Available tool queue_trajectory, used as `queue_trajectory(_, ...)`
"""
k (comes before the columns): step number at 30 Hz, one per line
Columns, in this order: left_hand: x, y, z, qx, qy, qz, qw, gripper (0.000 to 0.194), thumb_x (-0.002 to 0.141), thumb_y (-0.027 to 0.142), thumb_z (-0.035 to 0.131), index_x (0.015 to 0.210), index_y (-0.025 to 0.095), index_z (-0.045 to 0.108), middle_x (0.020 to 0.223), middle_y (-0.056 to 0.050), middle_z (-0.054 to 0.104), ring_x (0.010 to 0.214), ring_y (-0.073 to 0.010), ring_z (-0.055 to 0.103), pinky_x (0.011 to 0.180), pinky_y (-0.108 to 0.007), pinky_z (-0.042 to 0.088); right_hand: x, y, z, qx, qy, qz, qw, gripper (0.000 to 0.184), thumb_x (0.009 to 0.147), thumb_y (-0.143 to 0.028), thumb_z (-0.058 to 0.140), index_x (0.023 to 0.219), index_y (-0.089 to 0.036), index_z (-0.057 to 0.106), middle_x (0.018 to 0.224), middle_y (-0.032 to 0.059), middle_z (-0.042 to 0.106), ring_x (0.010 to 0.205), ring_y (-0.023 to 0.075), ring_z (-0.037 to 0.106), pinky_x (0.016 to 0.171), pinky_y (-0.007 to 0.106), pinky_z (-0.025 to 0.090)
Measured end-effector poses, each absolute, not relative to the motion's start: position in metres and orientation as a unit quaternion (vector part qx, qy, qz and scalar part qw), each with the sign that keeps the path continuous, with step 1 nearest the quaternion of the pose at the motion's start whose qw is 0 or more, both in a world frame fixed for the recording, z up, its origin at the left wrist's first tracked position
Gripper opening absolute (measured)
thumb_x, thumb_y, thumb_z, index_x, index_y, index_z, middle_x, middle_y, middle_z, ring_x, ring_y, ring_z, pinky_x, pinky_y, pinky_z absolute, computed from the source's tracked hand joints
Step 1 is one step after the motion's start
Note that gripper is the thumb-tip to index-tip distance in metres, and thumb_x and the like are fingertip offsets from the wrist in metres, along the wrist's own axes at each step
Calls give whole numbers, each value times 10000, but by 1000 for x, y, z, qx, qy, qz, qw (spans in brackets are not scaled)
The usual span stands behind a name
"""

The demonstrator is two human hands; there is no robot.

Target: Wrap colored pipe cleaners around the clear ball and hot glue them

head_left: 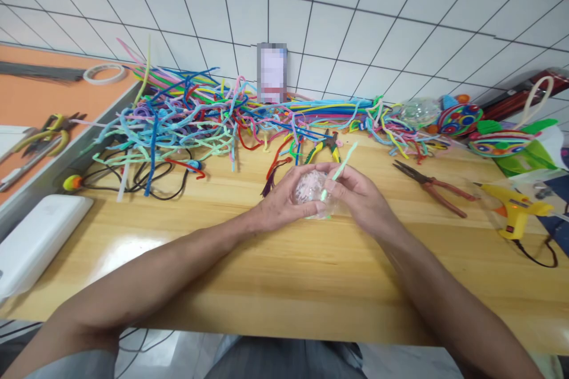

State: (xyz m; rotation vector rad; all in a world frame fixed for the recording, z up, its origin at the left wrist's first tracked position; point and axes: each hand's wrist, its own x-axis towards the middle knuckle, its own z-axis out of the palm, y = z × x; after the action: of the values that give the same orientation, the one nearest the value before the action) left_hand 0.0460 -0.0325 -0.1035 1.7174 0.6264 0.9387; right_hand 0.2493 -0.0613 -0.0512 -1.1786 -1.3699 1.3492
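My left hand (284, 198) is wrapped round a clear ball (310, 186) with pale pink and white bits showing in it. The fingers of my right hand (355, 192) pinch a light green pipe cleaner (345, 161), which slants across the right side of the ball. Its lower end meets the ball near my left thumb; whether it is fixed there I cannot tell. Both hands are just above the wooden table (249, 284). Beyond them lie yellow-handled pliers (320, 147) and a dark tassel (269, 180).
Along the wall runs a tangle of coloured pipe cleaners (186, 118), with a phone (272, 74) upright behind. To the right are long-nose pliers (433, 186), a yellow glue gun (518, 207) and decorated craft pieces (460, 118). A white box-like device (44, 243) sits left, near black cable (142, 177).
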Motion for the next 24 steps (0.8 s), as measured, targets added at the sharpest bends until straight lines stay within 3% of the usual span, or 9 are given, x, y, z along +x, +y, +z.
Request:
queue_trajectory(5,45,-34,-96,744,244,388,487,767,888,481,810,1542,297,454,1531,-126,546,1402,-338,549,1199,-534,452,260,-53,-55,-495,-551,508,441,387,807,-521,851,1058,-243,750,1225,52,734,1027,212,675,890,362,558)
queue_trajectory(8,44,-34,-95,759,243,385,466,773,881,473,816,1535,275,454,1528,-132,535,1409,-336,542,1210,-526,446,263,-50,-57,-500,-535,520,440,424,781,-528,869,1073,-241,760,1129,47,757,1012,217,682,902,375,562)
queue_trajectory(16,42,-32,-96,776,217,382,453,767,885,458,820,1535,294,445,1556,-147,510,1458,-349,511,1234,-554,425,261,-52,-58,-484,-530,548,430,445,802,-539,856,1114,-238,759,1123,50,776,1033,232,696,930,393,559)
queue_trajectory(24,41,-32,-99,772,208,400,449,783,893,461,803,1567,309,436,1546,-134,530,1455,-355,510,1254,-567,403,254,-55,-60,-485,-440,620,431,329,821,-467,845,1046,-268,708,1002,-6,746,912,191,684,805,319,554)
